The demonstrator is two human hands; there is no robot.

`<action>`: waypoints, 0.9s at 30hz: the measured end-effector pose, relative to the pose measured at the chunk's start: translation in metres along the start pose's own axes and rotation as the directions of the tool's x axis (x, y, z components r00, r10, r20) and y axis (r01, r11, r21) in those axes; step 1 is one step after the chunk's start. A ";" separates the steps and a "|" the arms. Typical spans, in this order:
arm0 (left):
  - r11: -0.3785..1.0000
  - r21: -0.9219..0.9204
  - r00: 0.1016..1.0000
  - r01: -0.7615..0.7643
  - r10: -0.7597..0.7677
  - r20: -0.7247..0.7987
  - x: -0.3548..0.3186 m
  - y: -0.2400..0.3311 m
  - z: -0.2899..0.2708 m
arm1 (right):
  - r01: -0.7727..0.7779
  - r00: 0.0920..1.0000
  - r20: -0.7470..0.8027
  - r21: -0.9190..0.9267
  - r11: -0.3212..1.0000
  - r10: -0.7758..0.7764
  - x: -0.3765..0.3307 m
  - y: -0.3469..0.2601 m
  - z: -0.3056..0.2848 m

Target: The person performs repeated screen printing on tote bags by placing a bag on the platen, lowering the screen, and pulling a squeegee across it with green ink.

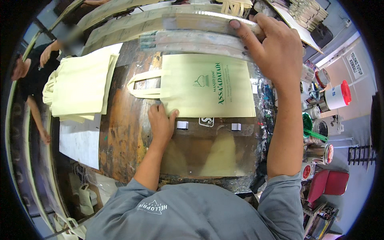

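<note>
A pale yellow cloth tote bag (236, 86) lies flat on the stained work table (120, 132), its handles to the left and green print on its face. My left hand (162, 124) rests at the bag's near left corner, thumb and fingers apart, fingertips touching the edge. Above the bag's far side, my right hand (276, 50) grips the near bar of a screen printing frame (208, 24), which is tilted up. The thumb lies over the bar; the other fingers curl behind it, partly hidden. Two small white blocks (182, 125) sit just below the bag.
A stack of pale yellow tote bags (82, 86) lies at the left on white sheets (80, 138). Beyond it, another person's arm (36, 116) shows. Paint cans (319, 153), a white tub with a red lid (338, 96) and a red chair (328, 186) stand at the right.
</note>
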State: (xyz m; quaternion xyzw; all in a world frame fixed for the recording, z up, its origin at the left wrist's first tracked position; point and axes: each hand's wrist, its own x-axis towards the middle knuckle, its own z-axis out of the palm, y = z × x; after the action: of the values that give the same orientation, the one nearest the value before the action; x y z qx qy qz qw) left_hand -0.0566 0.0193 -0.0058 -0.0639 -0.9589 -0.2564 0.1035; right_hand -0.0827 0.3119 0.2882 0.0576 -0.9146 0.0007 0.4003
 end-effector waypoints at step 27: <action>0.821 -0.531 0.522 0.209 -0.553 -0.649 0.056 -0.436 -0.447 | -0.004 0.999 0.034 0.090 0.996 0.001 -0.010 -0.011 -0.005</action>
State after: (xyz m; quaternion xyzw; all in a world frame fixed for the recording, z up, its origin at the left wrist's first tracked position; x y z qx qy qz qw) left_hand -0.1133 -0.5776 0.1774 0.2516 -0.7334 -0.4586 0.4341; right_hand -0.0713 0.3026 0.2832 0.0747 -0.9204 0.0416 0.3815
